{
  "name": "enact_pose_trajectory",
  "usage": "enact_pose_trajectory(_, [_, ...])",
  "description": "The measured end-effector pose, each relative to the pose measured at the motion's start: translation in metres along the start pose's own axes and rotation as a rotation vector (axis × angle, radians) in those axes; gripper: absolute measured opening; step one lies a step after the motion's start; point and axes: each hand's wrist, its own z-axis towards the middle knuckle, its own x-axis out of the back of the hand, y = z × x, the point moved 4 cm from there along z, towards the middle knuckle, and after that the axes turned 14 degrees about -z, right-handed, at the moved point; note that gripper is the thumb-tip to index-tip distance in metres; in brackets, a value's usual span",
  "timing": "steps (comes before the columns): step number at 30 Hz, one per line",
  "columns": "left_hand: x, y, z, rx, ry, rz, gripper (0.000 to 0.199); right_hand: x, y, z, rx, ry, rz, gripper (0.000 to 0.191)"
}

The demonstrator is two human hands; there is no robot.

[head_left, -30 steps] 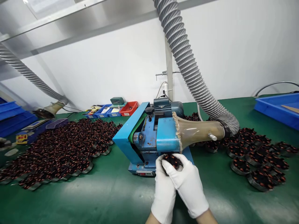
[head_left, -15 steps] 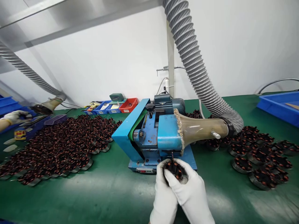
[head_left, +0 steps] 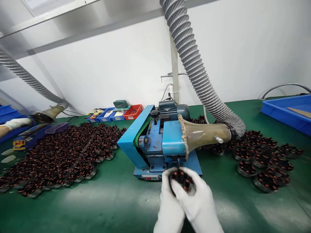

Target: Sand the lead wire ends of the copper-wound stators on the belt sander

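Both my hands, in white gloves, are closed around one motor stator (head_left: 182,182), a round part with black insulation and copper windings. My left hand (head_left: 169,202) wraps its left side. My right hand (head_left: 201,198) grips the right side, its thumb lying across the stator's front. Thin wire leads rise from the stator to the slot under the blue housing (head_left: 175,137) of a belt-driven machine (head_left: 155,139). Motion blurs the stator slightly, and whether the lead tips are inside the slot cannot be made out.
Many stators (head_left: 65,152) crowd the green table (head_left: 109,204) at left; a smaller group (head_left: 264,161) lies right. A grey hose (head_left: 194,61) joins the machine's funnel (head_left: 206,132). Small bins (head_left: 133,112) and a blue tray (head_left: 286,111) stand farther back. Another person's gloved hand (head_left: 18,123) is far left.
The view has shifted slightly. My hands stay around the stator just below the slot, and the stator looks slightly turned. At far left the other person's hand has moved.
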Motion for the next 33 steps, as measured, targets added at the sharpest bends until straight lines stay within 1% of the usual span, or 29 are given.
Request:
enact_pose_trajectory(1, [0.004,0.004,-0.007,-0.023,-0.024,0.03,0.04,0.001,0.007,-0.008,-0.018,-0.031,0.101,0.048])
enact_pose_trajectory(3, [0.009,0.011,-0.019,-0.078,-0.074,0.06,0.047,0.005,0.019,-0.021,-0.014,-0.151,0.325,0.058])
enact_pose_trajectory(4, [0.01,0.015,-0.023,-0.098,-0.096,0.057,0.049,0.008,0.024,-0.025,-0.004,-0.209,0.389,0.056])
enact_pose_trajectory(6, [0.011,0.02,-0.029,-0.125,-0.133,0.046,0.048,0.015,0.031,-0.028,0.005,-0.27,0.393,0.044])
enact_pose_trajectory(8, [0.011,0.025,-0.031,-0.148,-0.162,0.085,0.046,0.02,0.034,-0.025,-0.012,-0.294,0.316,0.034])
enact_pose_trajectory(10, [0.011,0.027,-0.033,-0.147,-0.194,0.162,0.047,0.022,0.032,-0.022,-0.05,-0.332,0.296,0.032])
enact_pose_trajectory(12, [0.014,0.028,-0.035,-0.134,-0.236,0.261,0.049,0.022,0.025,-0.021,-0.089,-0.397,0.339,0.032])
enact_pose_trajectory(14, [0.018,0.026,-0.037,-0.136,-0.284,0.358,0.049,0.023,0.016,-0.022,-0.133,-0.435,0.382,0.031])
enact_pose_trajectory(17, [0.023,0.023,-0.039,-0.184,-0.327,0.48,0.048,0.026,0.009,-0.024,-0.198,-0.457,0.404,0.029])
enact_pose_trajectory(19, [0.022,0.02,-0.04,-0.211,-0.343,0.493,0.049,0.027,0.01,-0.025,-0.241,-0.478,0.446,0.031])
enact_pose_trajectory(20, [0.02,0.018,-0.041,-0.193,-0.34,0.475,0.049,0.027,0.012,-0.025,-0.262,-0.493,0.493,0.032])
enact_pose_trajectory(21, [0.017,0.016,-0.041,-0.143,-0.337,0.43,0.05,0.027,0.014,-0.026,-0.282,-0.509,0.566,0.033])
enact_pose_trajectory(23, [0.013,0.01,-0.042,0.016,-0.325,0.276,0.054,0.028,0.018,-0.025,-0.297,-0.532,0.763,0.03])
enact_pose_trajectory(24, [0.012,0.007,-0.042,0.101,-0.313,0.184,0.058,0.031,0.019,-0.024,-0.282,-0.515,0.862,0.027])
enact_pose_trajectory(26, [0.011,0.005,-0.042,0.223,-0.331,-0.004,0.068,0.039,0.02,-0.02,-0.229,-0.414,0.981,0.02])
enact_pose_trajectory(27, [0.013,0.005,-0.042,0.251,-0.353,-0.078,0.07,0.042,0.02,-0.019,-0.195,-0.367,0.976,0.019])
enact_pose_trajectory(28, [0.015,0.004,-0.041,0.277,-0.375,-0.14,0.072,0.045,0.019,-0.018,-0.152,-0.353,0.932,0.023])
enact_pose_trajectory(29, [0.017,0.003,-0.039,0.309,-0.389,-0.195,0.071,0.045,0.016,-0.018,-0.094,-0.371,0.861,0.029])
enact_pose_trajectory(30, [0.019,0.0,-0.037,0.342,-0.395,-0.234,0.066,0.043,0.013,-0.018,-0.029,-0.406,0.775,0.031])
enact_pose_trajectory(31, [0.021,-0.003,-0.035,0.373,-0.384,-0.251,0.058,0.04,0.01,-0.019,0.036,-0.43,0.692,0.029])
enact_pose_trajectory(32, [0.023,-0.007,-0.033,0.397,-0.368,-0.256,0.05,0.038,0.007,-0.019,0.086,-0.42,0.632,0.024])
enact_pose_trajectory(33, [0.024,-0.011,-0.031,0.415,-0.357,-0.258,0.045,0.035,0.006,-0.018,0.101,-0.38,0.609,0.018])
